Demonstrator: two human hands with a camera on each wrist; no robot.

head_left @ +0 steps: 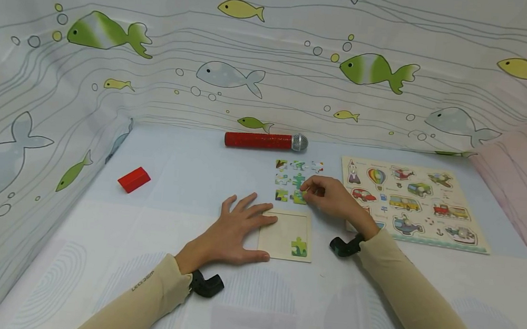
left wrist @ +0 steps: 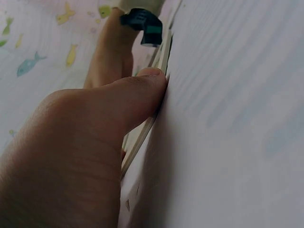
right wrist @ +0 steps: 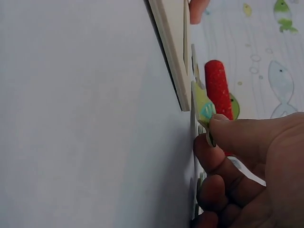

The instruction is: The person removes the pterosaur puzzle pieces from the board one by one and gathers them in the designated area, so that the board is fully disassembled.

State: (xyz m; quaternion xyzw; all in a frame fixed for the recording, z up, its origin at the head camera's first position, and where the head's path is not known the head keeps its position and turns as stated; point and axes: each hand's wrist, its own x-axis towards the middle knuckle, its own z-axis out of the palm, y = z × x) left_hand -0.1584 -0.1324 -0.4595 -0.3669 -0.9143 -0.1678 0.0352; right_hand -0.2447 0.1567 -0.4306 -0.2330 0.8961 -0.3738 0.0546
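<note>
My left hand (head_left: 233,233) lies with fingers spread at the left side of a small square wooden puzzle tray (head_left: 277,242). Its thumb (left wrist: 142,92) touches the tray's near edge in the left wrist view. One green jigsaw piece (head_left: 300,248) sits in the tray's lower right corner. Beyond the tray, my right hand (head_left: 334,199) pinches another green jigsaw piece (right wrist: 203,102) between thumb and forefinger, tilted up off the table in the right wrist view. Several loose jigsaw pieces (head_left: 281,195) are laid out in rows beside the right fingertips, some partly covered by them.
Behind the loose pieces lies a red microphone (head_left: 258,141). A wooden board with vehicle pictures (head_left: 430,217) is at the right, partly under the right forearm. A red block (head_left: 134,179) rests at the left. Fish-patterned cloth (head_left: 288,108) rises behind the table.
</note>
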